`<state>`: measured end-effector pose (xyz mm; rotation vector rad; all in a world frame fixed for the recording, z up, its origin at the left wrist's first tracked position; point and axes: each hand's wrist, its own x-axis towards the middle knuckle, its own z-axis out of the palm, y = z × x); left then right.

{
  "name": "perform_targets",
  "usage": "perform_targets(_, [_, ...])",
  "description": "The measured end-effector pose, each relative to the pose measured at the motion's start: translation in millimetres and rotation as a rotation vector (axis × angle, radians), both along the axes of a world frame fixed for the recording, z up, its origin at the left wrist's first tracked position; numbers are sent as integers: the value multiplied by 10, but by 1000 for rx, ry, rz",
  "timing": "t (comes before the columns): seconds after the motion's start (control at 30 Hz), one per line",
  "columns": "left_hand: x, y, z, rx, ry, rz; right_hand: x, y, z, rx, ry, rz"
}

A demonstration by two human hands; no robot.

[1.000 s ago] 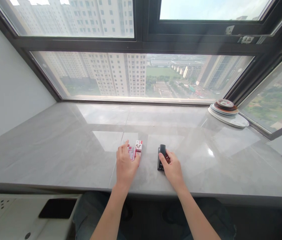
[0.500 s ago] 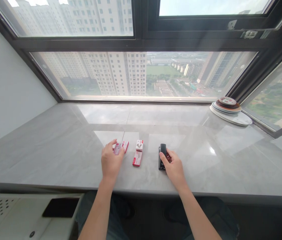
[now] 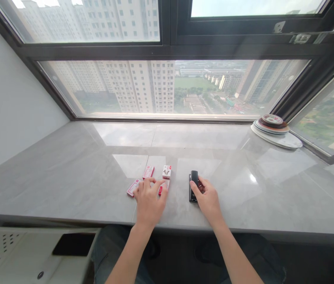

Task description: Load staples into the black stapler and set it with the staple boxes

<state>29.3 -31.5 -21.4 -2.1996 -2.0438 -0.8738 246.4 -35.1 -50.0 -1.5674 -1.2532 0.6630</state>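
My right hand [image 3: 210,199] is closed around a black stapler [image 3: 193,182] that rests on the countertop, thumb along its top. Fingers apart and bent, my left hand [image 3: 149,203] hovers over or touches the counter among several small red-and-white boxes. One flat box [image 3: 132,188] lies slanted just left of its fingers. Another flat box [image 3: 148,172] is beyond the fingertips. To the right, a small white-and-red box [image 3: 167,171] with a dark picture on it sits at the far end of a flat red-and-white box [image 3: 160,190], which the thumb and index finger partly cover.
The grey marble-look countertop [image 3: 66,173] runs up to a dark-framed window. A stack of plates [image 3: 273,128] stands at the far right corner. Below the counter's front edge, at lower left, is a white cabinet or chair-like surface [image 3: 15,252] with a dark flat rectangle [image 3: 74,244].
My left hand has let go of a flat box, now lying slanted on the left, and has moved right toward the other boxes. My right hand stays on the stapler.
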Motion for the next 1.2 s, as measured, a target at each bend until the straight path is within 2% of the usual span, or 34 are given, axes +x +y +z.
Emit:
perform_targets(0.07, [162,16,0,-19,5,-34,-3,4,-6,-7,6,-3])
perform_targets(0.13, [219,42,-39,-31,5,-33,19,8,-2,-20,3,-1])
perform_targets(0.23, [164,32,-123,-62,-28,22,114,15,64,-25,-95,17])
perform_targets(0.3, [107,-27,-158,-104,-50,1,190,26,156,-16,-208,78])
perform_targets(0.43, [85,-187,-125,-151,-65,-263,197,96,363,37,-341,262])
perform_targets(0.6, [88,-231,-50,-155,-66,-460,-191,185,429,98,-330,380])
perform_targets(0.67, [52,-214,-59,-170,-57,-495,-392,193,404,120,-322,350])
perform_targets(0.73, [15,-203,-83,-171,-47,-498,-553,197,382,148,-306,261])
perform_targets(0.83, [-7,-204,-121,-153,-38,-460,-628,223,382,167,-118,123])
perform_targets(0.93, [8,-212,-141,-136,-31,-404,-459,259,380,161,324,27])
perform_targets(1.03, [25,-221,-142,-123,-26,-382,-113,244,303,193,729,-67])
perform_targets(1.1, [23,-227,-139,-124,-32,-390,154,187,212,142,827,-111])
perform_targets(1.2, [4,-221,-131,-149,-60,-414,480,46,93,-63,716,-123])
